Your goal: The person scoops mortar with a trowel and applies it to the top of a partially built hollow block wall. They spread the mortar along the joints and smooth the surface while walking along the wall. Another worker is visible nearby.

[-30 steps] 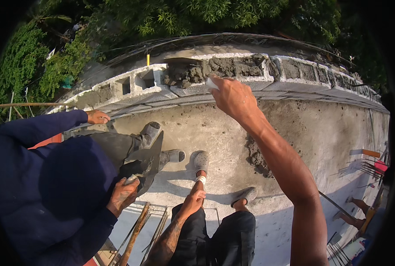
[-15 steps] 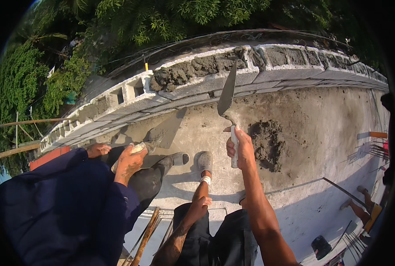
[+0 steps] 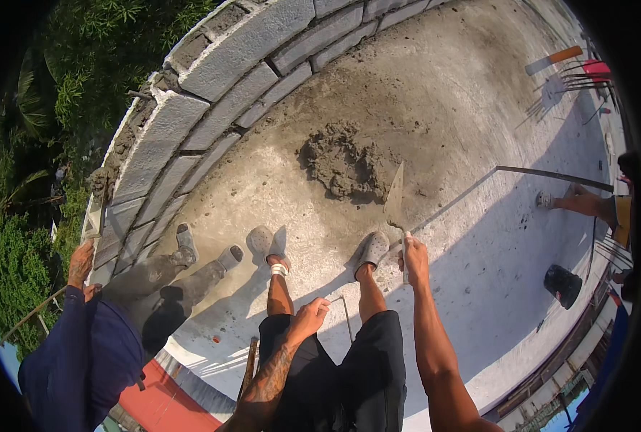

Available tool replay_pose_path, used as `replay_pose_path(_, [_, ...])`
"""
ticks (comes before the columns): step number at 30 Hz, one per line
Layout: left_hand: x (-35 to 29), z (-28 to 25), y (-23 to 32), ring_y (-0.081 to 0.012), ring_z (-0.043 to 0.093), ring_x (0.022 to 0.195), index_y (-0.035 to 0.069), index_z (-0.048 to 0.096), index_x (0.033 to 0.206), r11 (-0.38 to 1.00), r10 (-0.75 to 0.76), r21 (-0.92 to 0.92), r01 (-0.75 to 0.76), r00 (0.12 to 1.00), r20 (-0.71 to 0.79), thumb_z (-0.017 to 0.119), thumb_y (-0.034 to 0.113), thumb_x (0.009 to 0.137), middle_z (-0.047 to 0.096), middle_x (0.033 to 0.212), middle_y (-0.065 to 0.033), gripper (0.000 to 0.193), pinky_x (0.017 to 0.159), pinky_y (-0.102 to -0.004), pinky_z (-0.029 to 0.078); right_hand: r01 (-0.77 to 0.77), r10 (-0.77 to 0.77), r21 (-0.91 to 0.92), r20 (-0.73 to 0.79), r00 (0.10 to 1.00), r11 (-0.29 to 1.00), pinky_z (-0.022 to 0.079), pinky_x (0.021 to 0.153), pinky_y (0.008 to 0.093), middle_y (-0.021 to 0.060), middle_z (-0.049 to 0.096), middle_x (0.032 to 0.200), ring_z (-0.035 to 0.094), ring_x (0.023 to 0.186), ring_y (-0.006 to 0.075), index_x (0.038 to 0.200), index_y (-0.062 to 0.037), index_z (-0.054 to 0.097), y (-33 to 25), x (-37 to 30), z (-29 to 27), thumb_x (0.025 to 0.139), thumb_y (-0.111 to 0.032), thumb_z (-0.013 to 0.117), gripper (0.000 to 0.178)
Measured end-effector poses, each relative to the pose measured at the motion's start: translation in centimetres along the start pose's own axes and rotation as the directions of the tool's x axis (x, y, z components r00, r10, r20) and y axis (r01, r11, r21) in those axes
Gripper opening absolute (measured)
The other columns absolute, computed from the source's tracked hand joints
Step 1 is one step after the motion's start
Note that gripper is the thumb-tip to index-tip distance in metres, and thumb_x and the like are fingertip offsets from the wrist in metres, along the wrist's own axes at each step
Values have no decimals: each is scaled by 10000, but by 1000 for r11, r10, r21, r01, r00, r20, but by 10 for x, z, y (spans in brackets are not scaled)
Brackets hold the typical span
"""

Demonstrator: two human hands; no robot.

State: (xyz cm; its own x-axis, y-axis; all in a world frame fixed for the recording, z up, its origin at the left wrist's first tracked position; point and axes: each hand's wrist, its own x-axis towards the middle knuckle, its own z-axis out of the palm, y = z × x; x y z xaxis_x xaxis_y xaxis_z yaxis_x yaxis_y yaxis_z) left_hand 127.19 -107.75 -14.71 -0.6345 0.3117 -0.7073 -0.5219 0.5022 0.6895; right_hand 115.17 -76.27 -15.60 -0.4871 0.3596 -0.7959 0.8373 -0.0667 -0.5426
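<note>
Nr mortar heap (image 3: 343, 164) | R hand (image 3: 415, 261) gripping trowel (image 3: 395, 196) | L hand (image 3: 310, 320) fgrs curled in

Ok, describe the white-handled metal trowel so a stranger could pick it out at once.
Start at the curved grey block wall, then go right to the lumpy dark-grey mortar heap on the pale concrete floor. Below and right of that, the person's bare right hand grips the trowel. Its slim, pointed blade sets it apart from the rough heap.
</note>
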Motion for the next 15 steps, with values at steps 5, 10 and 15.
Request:
replay_pose_path(5, [50, 75, 17, -352, 684, 901, 47, 600, 1090, 994, -22, 106, 8, 991, 135, 548, 114, 910, 712, 930, -155, 199, 776, -418, 532, 142, -148, -44, -187, 971, 989, 421, 414, 312, 43, 521, 589, 522, 457, 154, 837, -35, 545, 78, 78, -78, 963, -283, 537, 279])
replay_pose_path(10, [113, 117, -1, -351, 678, 908, 44, 597, 1091, 993, -37, 121, 14, 981, 193, 533, 117, 904, 705, 931, -165, 211, 791, -435, 527, -137, 62, -294, -248, 967, 946, 416, 396, 325, 65, 524, 555, 518, 422, 165, 866, -8, 558, 195, 180, -103, 888, -240, 590, 235])
replay_pose_path(15, [147, 137, -51, -346, 669, 907, 46, 587, 1102, 988, -114, 129, 88, 972, 206, 532, 64, 858, 697, 969, -154, 251, 796, -429, 528, -249, 150, -321, -302, 941, 914, 369, 350, 319, 45, 500, 528, 466, 379, 147, 825, -15, 553, 318, 222, -102, 910, -225, 560, 227])
